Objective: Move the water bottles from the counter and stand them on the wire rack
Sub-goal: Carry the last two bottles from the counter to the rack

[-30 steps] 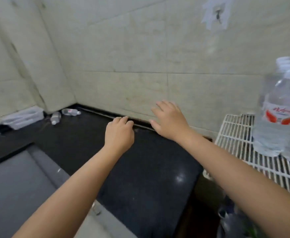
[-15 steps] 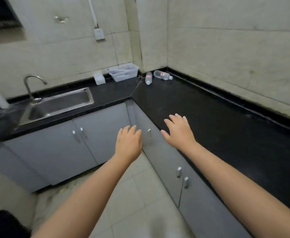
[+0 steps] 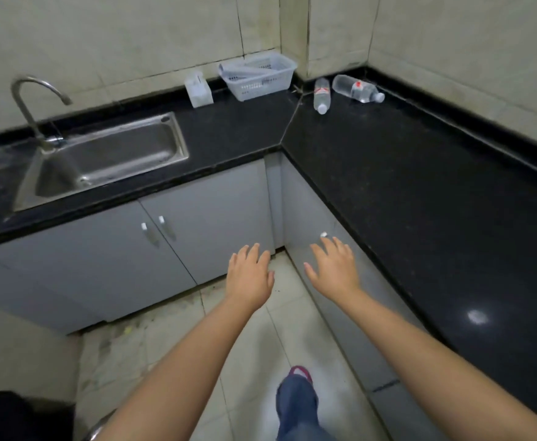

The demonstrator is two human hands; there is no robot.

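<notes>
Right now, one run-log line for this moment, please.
left hand: open, empty | right hand: open, empty | two water bottles: lying in counter corner | wire rack: not in view

Counter (image 3: 420, 192): bottles (image 3: 356, 88), basket (image 3: 257, 76), perhaps a box (image 3: 198, 90).

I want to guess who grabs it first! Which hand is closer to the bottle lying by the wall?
Right. The right hand is below that bottle, near the counter edge. The left hand is farther left, over the floor. Both are empty and far away.
</notes>
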